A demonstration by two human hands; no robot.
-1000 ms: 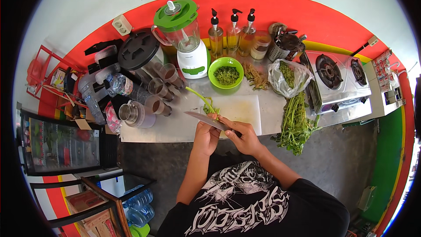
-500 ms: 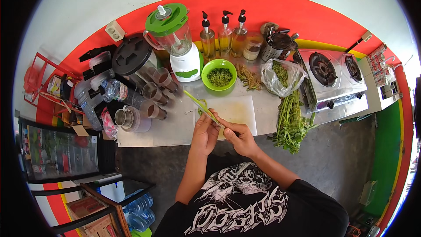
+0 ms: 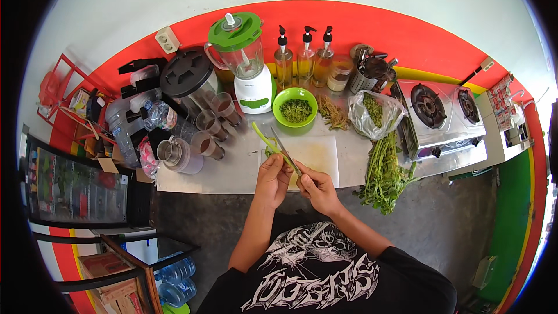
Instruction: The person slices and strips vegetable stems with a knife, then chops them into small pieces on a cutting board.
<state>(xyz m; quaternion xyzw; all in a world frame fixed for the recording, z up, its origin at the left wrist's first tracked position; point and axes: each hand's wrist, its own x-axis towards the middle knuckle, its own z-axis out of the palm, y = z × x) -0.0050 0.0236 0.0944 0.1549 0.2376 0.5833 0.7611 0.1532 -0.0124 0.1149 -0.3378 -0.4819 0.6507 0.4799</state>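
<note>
Over the front edge of a white cutting board (image 3: 325, 154), my left hand (image 3: 273, 179) pinches a pale green leafy stalk (image 3: 260, 132) that points up and away to the left. My right hand (image 3: 318, 190) is closed around a knife (image 3: 283, 150), its handle mostly hidden in the fingers. The blade runs beside the stalk, crossing close to it above my left fingertips. Beyond the board, a green bowl (image 3: 277, 117) contains chopped greens (image 3: 295, 110). A bunch of leafy stalks (image 3: 383, 171) hangs over the counter's front edge at the right.
Along the back stand a blender (image 3: 254, 93), several pump bottles (image 3: 283, 64) and a utensil holder (image 3: 361, 81). Cut root ends (image 3: 332, 113) lie beside a plastic bag (image 3: 392, 113) of greens. Tumblers (image 3: 204, 144) crowd the left; a gas stove (image 3: 447, 134) is at right.
The knife blade now shows apart from the stalk, its tip pointing away from me. My hands still hold their things close together. The whole view has shifted slightly.
</note>
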